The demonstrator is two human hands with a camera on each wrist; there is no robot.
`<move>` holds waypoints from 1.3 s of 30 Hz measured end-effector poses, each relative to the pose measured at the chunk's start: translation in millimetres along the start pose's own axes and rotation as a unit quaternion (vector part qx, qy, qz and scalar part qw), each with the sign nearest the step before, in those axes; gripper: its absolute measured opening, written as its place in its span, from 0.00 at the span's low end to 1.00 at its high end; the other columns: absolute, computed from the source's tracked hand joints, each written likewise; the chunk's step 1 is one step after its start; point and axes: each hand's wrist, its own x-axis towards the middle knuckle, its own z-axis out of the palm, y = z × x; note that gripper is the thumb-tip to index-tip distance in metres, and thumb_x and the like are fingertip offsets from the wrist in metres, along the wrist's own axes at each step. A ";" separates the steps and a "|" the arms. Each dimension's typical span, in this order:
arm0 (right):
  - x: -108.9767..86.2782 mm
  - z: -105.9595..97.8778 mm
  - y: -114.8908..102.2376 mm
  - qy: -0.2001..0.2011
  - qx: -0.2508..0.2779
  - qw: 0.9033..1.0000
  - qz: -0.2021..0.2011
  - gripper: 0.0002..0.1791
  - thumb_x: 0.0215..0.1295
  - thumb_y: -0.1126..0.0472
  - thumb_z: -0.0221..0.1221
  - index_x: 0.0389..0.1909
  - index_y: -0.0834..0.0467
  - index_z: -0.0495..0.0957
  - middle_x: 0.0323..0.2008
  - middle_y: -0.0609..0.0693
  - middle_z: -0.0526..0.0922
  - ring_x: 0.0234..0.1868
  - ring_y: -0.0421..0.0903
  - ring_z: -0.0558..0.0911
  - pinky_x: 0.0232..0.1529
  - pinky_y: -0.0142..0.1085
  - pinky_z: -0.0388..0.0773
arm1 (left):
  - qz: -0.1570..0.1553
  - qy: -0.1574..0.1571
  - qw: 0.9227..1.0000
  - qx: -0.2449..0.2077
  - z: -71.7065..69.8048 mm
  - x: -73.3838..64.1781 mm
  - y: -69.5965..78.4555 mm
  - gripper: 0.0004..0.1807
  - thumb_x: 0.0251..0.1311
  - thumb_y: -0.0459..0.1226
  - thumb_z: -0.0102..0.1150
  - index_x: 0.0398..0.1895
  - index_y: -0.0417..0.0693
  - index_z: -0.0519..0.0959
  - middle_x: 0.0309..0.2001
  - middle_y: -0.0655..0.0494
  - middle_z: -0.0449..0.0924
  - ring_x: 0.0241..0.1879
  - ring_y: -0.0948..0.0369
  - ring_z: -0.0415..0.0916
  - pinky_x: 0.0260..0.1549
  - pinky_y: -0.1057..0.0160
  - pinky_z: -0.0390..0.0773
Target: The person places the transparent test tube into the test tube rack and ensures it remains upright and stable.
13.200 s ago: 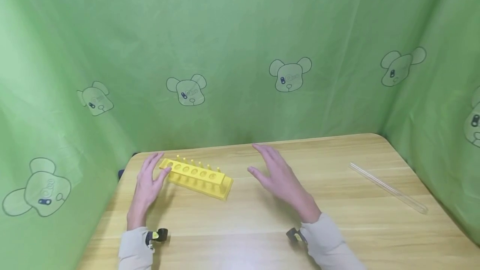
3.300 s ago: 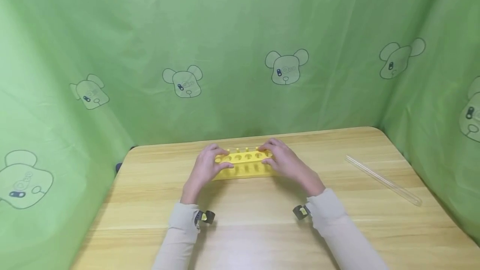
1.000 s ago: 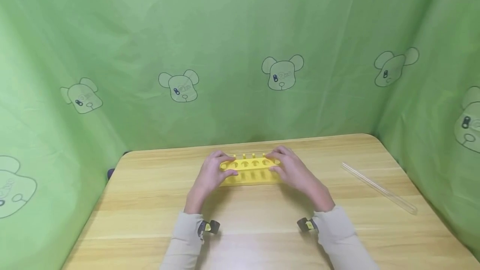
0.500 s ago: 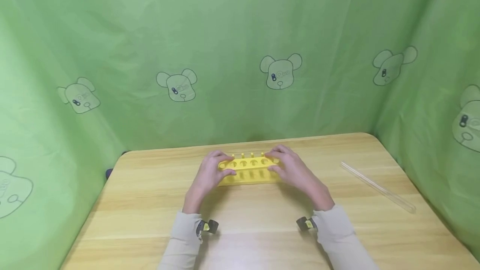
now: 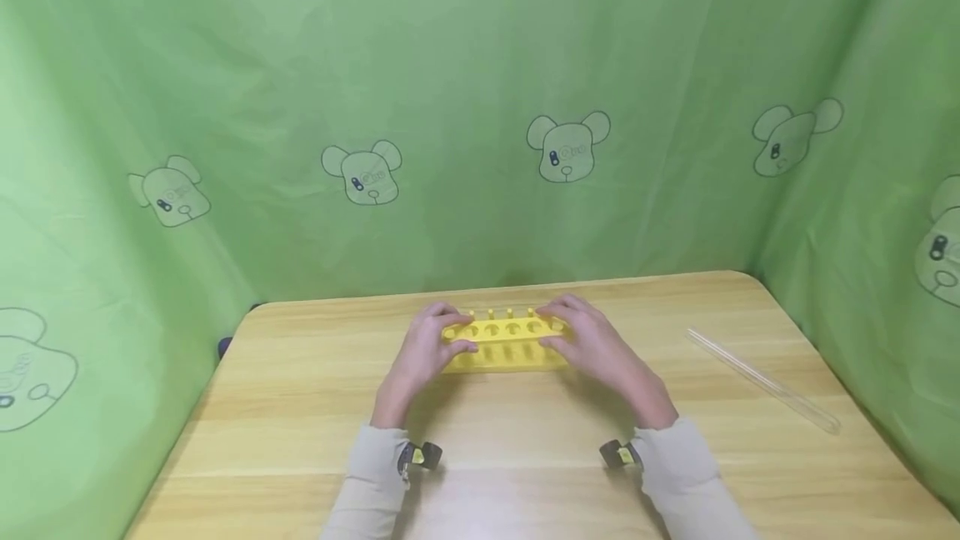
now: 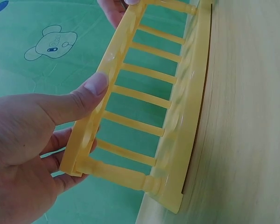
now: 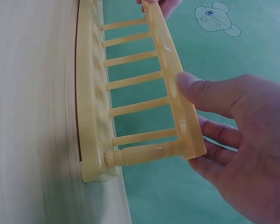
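Note:
A yellow test tube rack (image 5: 507, 367) stands upright at the back middle of the table, its long side facing me. My left hand (image 5: 422, 348) grips the left end of its top bar, thumb in front and fingers behind. On the other end, my right hand (image 5: 594, 347) grips the bar in the same way. In the left wrist view the rack (image 6: 191, 107) shows its row of thin pegs, and its base lies along the tabletop. A clear glass test tube (image 5: 765, 380) lies slantwise on the table, right of my right hand.
The wooden table (image 5: 285, 407) has rounded back corners. Green curtains (image 5: 465, 90) printed with bear heads hang behind it and on both sides. Each sleeve cuff carries a small black wrist camera (image 5: 429, 455).
Since the oldest frame, the rack has moved right and now lies straight across, and my right hand has taken its right end. Over the last second, nothing but the view has shifted slightly.

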 end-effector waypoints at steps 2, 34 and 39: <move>0.1 -0.6 -1.2 0.000 -0.005 1.000 0.002 0.26 0.64 0.62 0.71 0.62 0.64 0.78 0.58 0.58 0.79 0.58 0.58 0.79 0.62 0.54 0.76 | -0.003 0.000 1.000 -0.001 -0.5 -0.3 -0.2 0.24 0.50 0.39 0.79 0.51 0.41 0.86 0.48 0.49 0.81 0.50 0.52 0.78 0.55 0.54 0.80; -17.0 -52.7 -7.8 0.060 -0.039 0.997 0.028 0.24 0.69 0.63 0.67 0.64 0.61 0.77 0.62 0.61 0.77 0.63 0.65 0.74 0.64 0.65 0.69 | -0.005 0.004 1.000 0.009 2.7 0.6 -2.9 0.26 0.49 0.40 0.79 0.52 0.43 0.86 0.49 0.50 0.82 0.51 0.53 0.77 0.55 0.54 0.79; -22.7 -64.0 0.3 0.077 -0.040 0.995 0.043 0.24 0.69 0.61 0.66 0.64 0.60 0.77 0.62 0.63 0.76 0.63 0.67 0.74 0.62 0.67 0.69 | -0.006 0.006 1.000 0.007 3.5 1.1 -4.9 0.25 0.49 0.40 0.80 0.52 0.43 0.86 0.48 0.50 0.82 0.51 0.53 0.77 0.56 0.52 0.78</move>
